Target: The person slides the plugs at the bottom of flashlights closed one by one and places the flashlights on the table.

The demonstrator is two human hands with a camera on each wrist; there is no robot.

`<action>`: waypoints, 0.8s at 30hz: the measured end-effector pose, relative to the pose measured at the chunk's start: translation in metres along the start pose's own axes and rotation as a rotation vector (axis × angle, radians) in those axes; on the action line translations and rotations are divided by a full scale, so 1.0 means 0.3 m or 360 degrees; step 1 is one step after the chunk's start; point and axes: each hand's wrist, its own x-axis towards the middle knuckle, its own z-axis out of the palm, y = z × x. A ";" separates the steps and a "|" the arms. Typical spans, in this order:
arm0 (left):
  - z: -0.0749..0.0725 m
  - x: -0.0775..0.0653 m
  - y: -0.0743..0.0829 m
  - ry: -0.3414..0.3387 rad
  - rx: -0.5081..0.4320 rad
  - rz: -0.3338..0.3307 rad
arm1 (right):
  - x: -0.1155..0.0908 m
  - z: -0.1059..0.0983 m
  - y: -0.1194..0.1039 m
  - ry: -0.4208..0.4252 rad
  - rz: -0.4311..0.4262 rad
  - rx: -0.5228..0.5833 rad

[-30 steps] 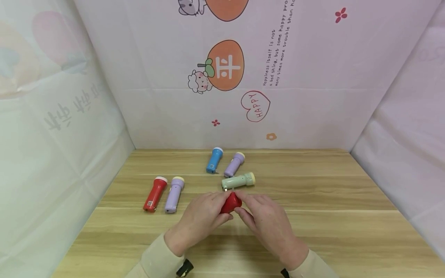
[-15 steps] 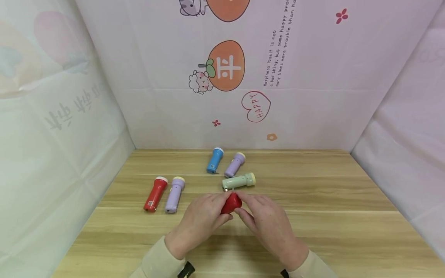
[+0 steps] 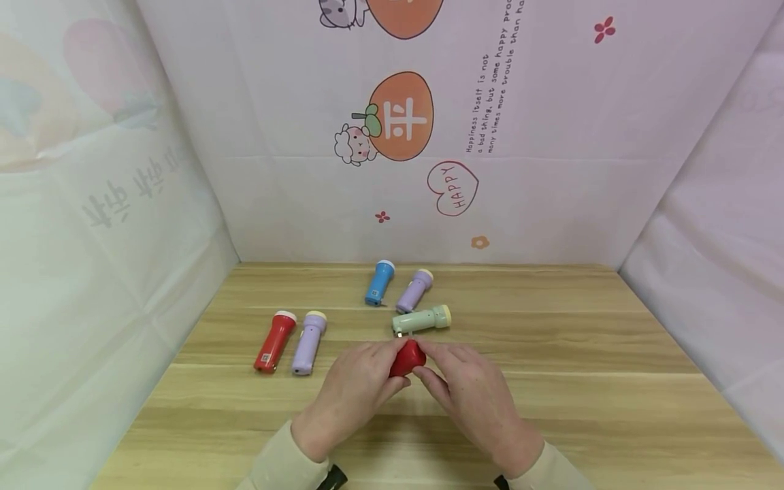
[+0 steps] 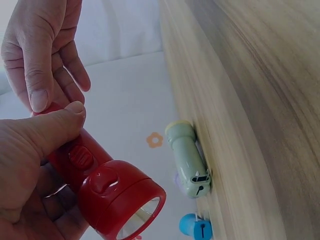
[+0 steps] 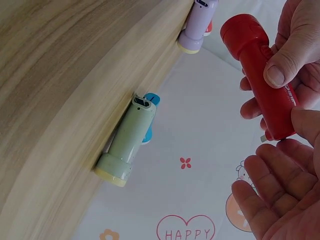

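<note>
A red flashlight (image 3: 407,358) is held up between my two hands over the table's front middle. My left hand (image 3: 352,384) grips its barrel, thumb along one side and fingers round the other. At the tail end, my right hand (image 3: 478,388) pinches with thumb and fingertip. The left wrist view shows the lens head (image 4: 122,200) and a switch on the barrel (image 4: 81,156). From the right wrist, a small metal plug prong (image 5: 264,138) juts out of the tail beside my right fingers. Just beyond the hands lies a pale green flashlight (image 3: 422,320).
To the left lie another red flashlight (image 3: 275,342) and a purple flashlight (image 3: 309,344), side by side. Farther back are a blue flashlight (image 3: 380,283) and a second purple one (image 3: 414,291). Printed white cloth (image 3: 551,204) rises behind the wooden table (image 3: 582,354) and along both sides.
</note>
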 end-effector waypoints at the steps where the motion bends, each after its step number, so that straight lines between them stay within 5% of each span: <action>1: 0.000 -0.001 0.001 0.0006 0.0000 0.0002 | 0.000 0.000 0.000 -0.0001 0.0002 -0.0002; 24: -0.004 -0.013 0.028 0.0097 0.0095 -0.0006 | -0.002 -0.012 -0.004 0.0018 -0.0014 0.0042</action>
